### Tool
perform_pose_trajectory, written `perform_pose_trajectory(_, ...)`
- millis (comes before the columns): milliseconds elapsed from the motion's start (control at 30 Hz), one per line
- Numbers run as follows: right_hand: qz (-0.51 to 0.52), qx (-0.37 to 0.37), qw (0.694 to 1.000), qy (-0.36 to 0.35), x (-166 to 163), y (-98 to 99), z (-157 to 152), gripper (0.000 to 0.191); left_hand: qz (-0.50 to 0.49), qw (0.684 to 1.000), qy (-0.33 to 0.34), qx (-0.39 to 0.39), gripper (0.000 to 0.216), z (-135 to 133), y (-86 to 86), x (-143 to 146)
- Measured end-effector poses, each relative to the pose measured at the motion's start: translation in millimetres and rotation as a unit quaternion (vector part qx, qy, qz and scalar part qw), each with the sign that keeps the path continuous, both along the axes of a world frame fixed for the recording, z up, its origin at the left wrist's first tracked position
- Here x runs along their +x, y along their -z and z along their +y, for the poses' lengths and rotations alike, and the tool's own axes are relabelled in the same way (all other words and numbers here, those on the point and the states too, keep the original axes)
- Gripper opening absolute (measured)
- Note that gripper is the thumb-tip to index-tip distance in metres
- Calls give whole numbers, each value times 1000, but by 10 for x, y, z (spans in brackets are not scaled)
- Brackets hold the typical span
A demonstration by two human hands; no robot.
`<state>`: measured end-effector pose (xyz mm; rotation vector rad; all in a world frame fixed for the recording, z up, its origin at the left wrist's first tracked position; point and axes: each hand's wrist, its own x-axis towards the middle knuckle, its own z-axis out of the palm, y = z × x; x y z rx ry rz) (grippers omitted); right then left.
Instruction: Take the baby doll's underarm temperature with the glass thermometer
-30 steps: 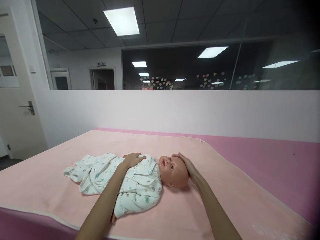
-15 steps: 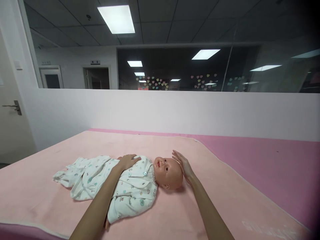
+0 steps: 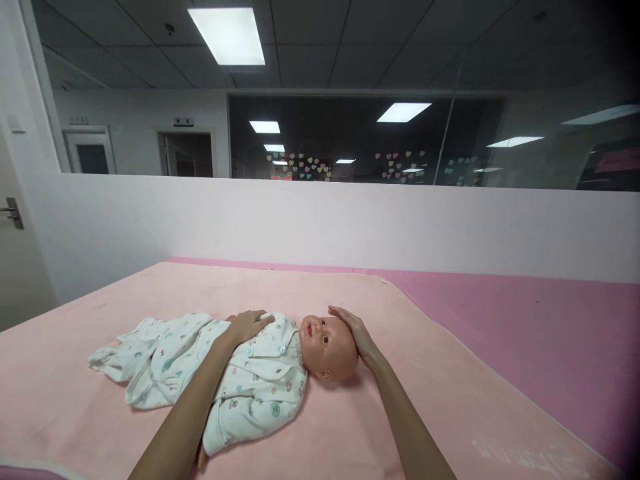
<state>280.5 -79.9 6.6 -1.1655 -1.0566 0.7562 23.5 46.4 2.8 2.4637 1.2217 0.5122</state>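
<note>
A baby doll (image 3: pixel 327 343) in a white patterned sleepsuit (image 3: pixel 260 383) lies on its back on a pale pink blanket (image 3: pixel 400 413), head to the right. My left hand (image 3: pixel 246 325) rests flat on the doll's chest, fingers stretched out. My right hand (image 3: pixel 353 331) lies open against the top of the doll's head, fingers curved over the crown.
The blanket covers a darker pink mattress (image 3: pixel 540 320). A low white partition wall (image 3: pixel 350 223) runs behind it, with dark glass above. A door with a handle (image 3: pixel 13 212) stands at the far left.
My right hand lifted a little off the doll's head half a second ago and now lies on it again. The left hand stays on the chest. The view has shifted right.
</note>
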Motion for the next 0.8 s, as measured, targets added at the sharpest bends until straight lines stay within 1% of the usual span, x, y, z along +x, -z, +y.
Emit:
perform_pose_trajectory(67, 17, 17, 999, 23, 64, 54, 59, 42, -3, 1000, 5, 5, 62, -7, -4, -3)
perform_pose_trajectory(167, 47, 15, 998, 42, 134, 112, 131, 44, -5, 1000, 13, 8, 59, -19, -16, -3)
perform_pose_trajectory(233, 46, 18, 997, 56, 135, 118, 139, 44, -7, 1000, 11, 10, 56, -27, -25, -2)
perform_pose_trajectory(267, 40, 14, 998, 49, 119, 109, 124, 42, -7, 1000, 10, 12, 55, -32, -31, -2)
perform_pose_trajectory(300, 32, 4, 999, 28, 94, 93, 99, 41, -6, 1000, 10, 13, 54, -37, -38, -2)
perform_pose_trajectory(400, 15, -52, 997, -63, 2, 18, -12, 37, 5, 1000, 16, 12, 53, -48, -56, -6)
perform_pose_trajectory(433, 12, -63, 995, -79, -24, -5, -46, 37, 7, 1000, 17, 11, 53, -48, -59, -8)
perform_pose_trajectory(533, -1, -60, 996, -70, -63, -44, -96, 37, 4, 1000, 16, 8, 54, -35, -54, -9)
perform_pose_trajectory(633, -7, -58, 995, -77, -60, -32, -70, 39, -1, 1000, 13, 7, 54, -9, -32, -5)
perform_pose_trajectory(700, -11, -38, 998, -57, -50, -9, -30, 38, -1, 1000, 11, 7, 54, 6, -18, -2)
perform_pose_trajectory(800, -24, 17, 998, 50, -33, 24, 28, 43, -2, 1000, 16, 9, 55, 13, -9, -1)
